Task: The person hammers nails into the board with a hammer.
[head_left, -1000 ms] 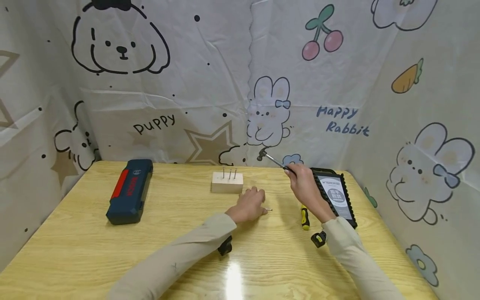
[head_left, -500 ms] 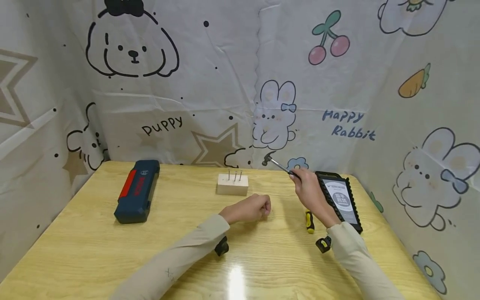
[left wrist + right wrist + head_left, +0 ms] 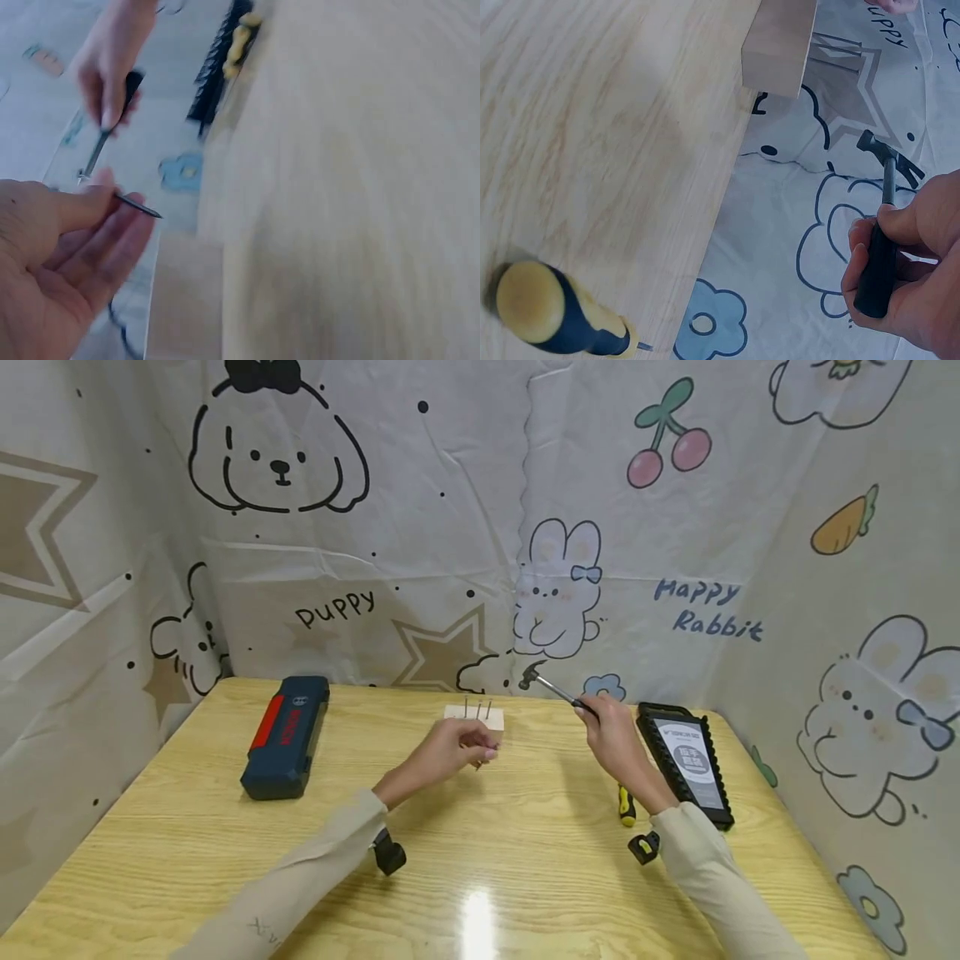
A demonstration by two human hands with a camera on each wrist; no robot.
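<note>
My left hand (image 3: 448,750) pinches a nail (image 3: 139,205) between thumb and fingers, its pointed tip facing away from the palm in the left wrist view. It is just in front of a pale wooden block (image 3: 491,717), partly covering it. Several thin nails (image 3: 838,46) stand upright in the block's top. Off to the right, my right hand (image 3: 617,739) grips a claw hammer (image 3: 553,687) by its black handle, the head raised and pointing left. The right wrist view shows the fingers wrapped round that handle.
A blue and red Bosch case (image 3: 283,739) lies at the left of the wooden table (image 3: 540,877). On the right are a black tool case (image 3: 690,760) with a printed label and a yellow and black screwdriver (image 3: 626,806). Printed cloth walls surround the table.
My left hand picked up the nail from the table and carried it left to the front of the block. The right hand keeps holding the hammer in about the same place.
</note>
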